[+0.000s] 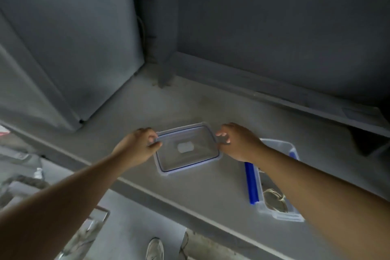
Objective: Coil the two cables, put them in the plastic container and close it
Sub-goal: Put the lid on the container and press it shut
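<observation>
Left hand (138,147): fingers and thumb pinched closed on the left short edge of the lid, forearm reaching in from the lower left.
Clear rectangular plastic lid with a dark blue seal line (187,148): lies flat on the grey work surface (211,186) at centre; long axis runs left to right, the right end tipped slightly away from the person; a pale oval mark shows at its middle.
Right hand (236,143): fingers curled and partly closed around the right short edge of the lid; whether the fingertips actually press on the rim cannot be told, as the view is soft there.
Clear rectangular plastic container with a blue side clip (280,211): open, standing on the same surface to the right of the lid and nearer the person; long axis runs roughly away from the person; partly covered by the right forearm.
Contents of container: a pale coiled cable (274,199) lies at the near end; the rest of the interior is hidden by the forearm.
Blue clip (251,183): folded out along the container's left long side.
</observation>
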